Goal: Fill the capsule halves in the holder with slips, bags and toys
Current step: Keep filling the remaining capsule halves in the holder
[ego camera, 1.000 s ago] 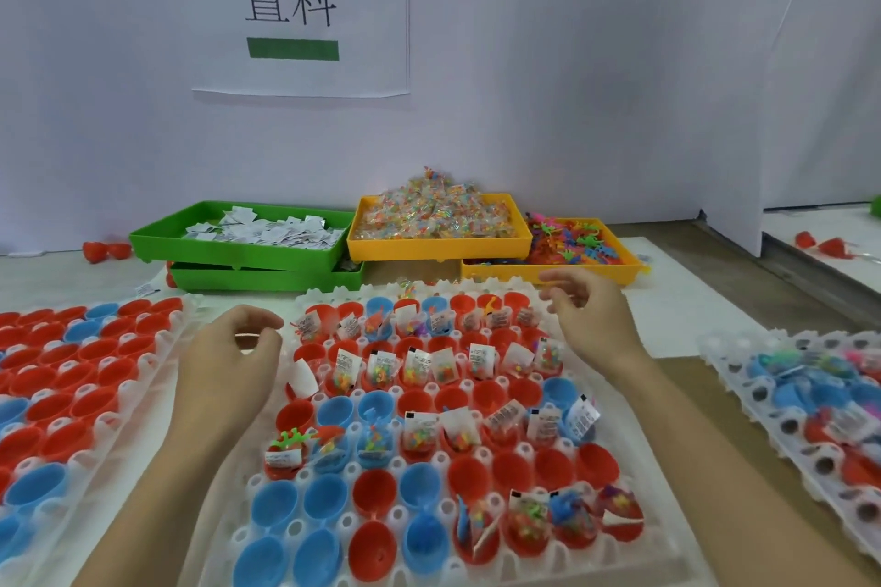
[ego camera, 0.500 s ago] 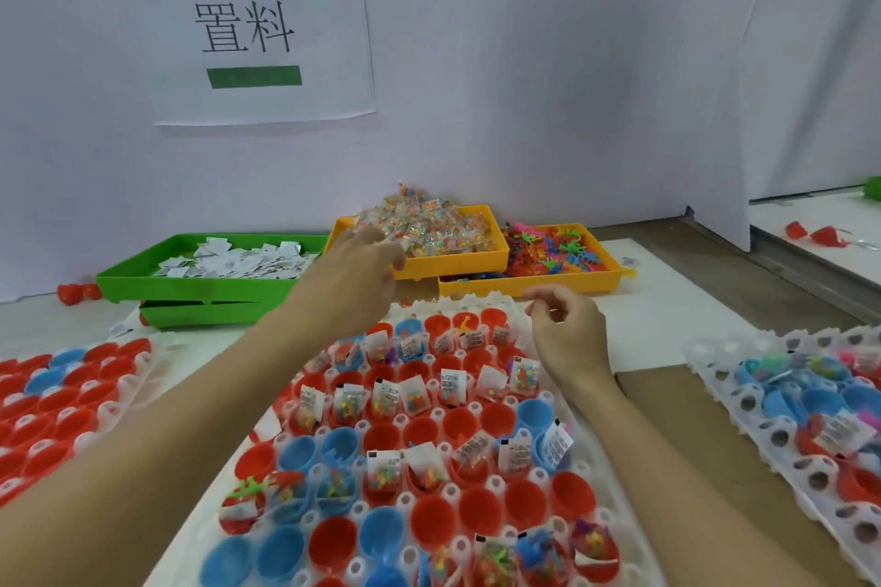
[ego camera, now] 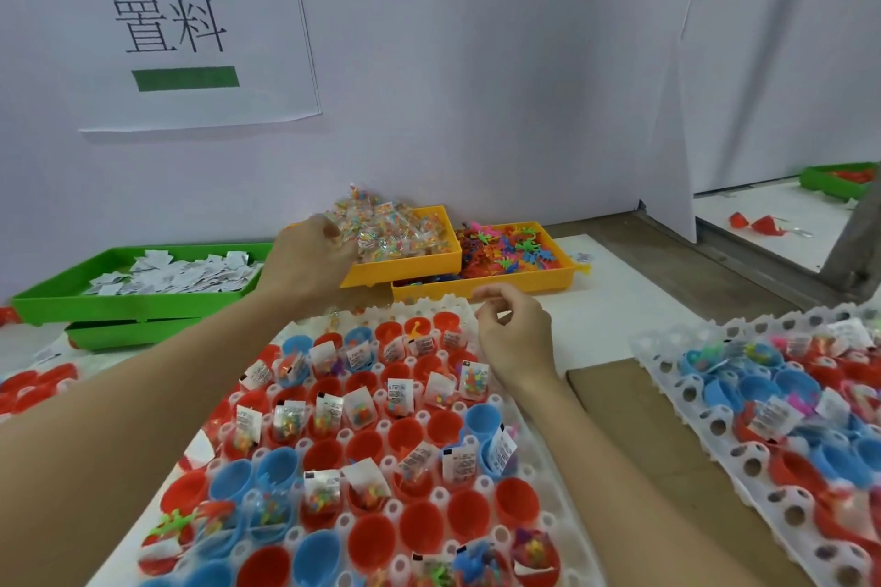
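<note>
Left hand point(ego camera: 307, 260) is reaching into the pile of little toy bags point(ego camera: 395, 229) in the yellow tray point(ego camera: 405, 269), fingers curled into them, can't tell if it's actually got one. Right hand point(ego camera: 517, 334) hovers loosely curled and empty, white capsule holder point(ego camera: 529, 462) right below it.
</note>
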`<state>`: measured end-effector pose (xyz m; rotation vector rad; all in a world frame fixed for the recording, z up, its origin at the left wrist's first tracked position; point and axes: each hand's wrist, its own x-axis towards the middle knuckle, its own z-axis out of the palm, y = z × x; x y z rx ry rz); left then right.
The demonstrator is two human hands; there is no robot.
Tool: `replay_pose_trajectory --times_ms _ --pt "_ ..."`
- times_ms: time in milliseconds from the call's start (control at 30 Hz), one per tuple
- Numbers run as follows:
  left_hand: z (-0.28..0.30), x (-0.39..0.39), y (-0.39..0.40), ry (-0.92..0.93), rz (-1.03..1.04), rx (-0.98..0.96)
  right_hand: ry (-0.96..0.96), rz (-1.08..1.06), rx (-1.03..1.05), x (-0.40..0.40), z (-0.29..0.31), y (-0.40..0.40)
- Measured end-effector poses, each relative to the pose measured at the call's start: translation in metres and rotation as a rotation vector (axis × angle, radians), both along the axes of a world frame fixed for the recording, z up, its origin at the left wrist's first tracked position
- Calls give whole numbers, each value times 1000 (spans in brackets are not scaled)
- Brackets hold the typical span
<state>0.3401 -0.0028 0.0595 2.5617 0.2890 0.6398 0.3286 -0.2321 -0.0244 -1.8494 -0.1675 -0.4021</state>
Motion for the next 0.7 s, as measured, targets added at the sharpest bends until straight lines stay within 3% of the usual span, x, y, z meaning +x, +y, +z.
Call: replay_pose_trajectory --times_ms 233,400,700 --pt "9 6 8 -72 96 -173 -11 0 -5 0 1 -1" --pt "16 2 11 -162 174 -443 -12 -4 -6 1 -1 0" --pt "16 -28 10 -225 69 -744 -19 -1 37 1 -4 -1"
